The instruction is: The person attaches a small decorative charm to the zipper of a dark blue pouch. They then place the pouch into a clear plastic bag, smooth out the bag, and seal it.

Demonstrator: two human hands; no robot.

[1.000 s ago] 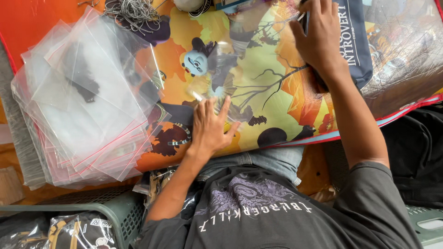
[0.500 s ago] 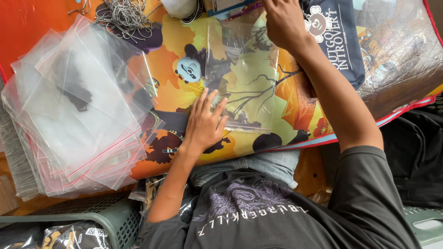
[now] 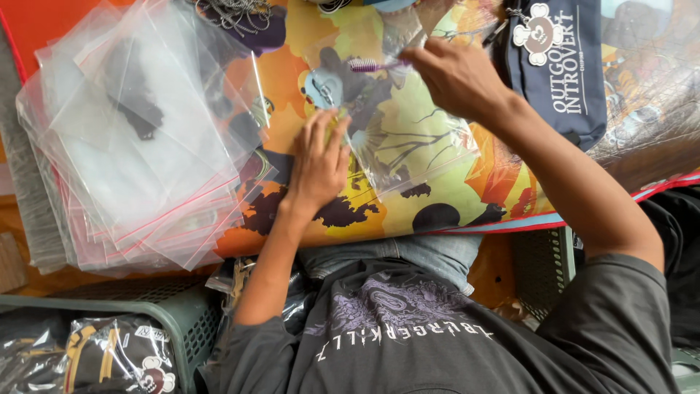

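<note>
The right hand [image 3: 456, 73] has its fingers [image 3: 423, 55] pinched on a small purple comb-like piece [image 3: 373, 66], which sticks out sideways from the fingertips, just above the mouth of a clear plastic bag [image 3: 408, 138]. The bag lies flat under and below those fingers, spread on the colourful printed sheet [image 3: 437, 197] that covers the tabletop. The left hand [image 3: 319, 164] lies palm down with its fingers [image 3: 332, 128] loose and spread, grasping nothing, pressing the bag's near edge against the sheet. The right arm reaches in bent at the elbow, wrist cocked towards the bag; the left forearm runs straight up from the body. Beyond the left fingers, well apart, sits a stack of clear zip bags [image 3: 131, 153]. Past the right wrist lies a dark blue pouch [image 3: 558, 66].
</note>
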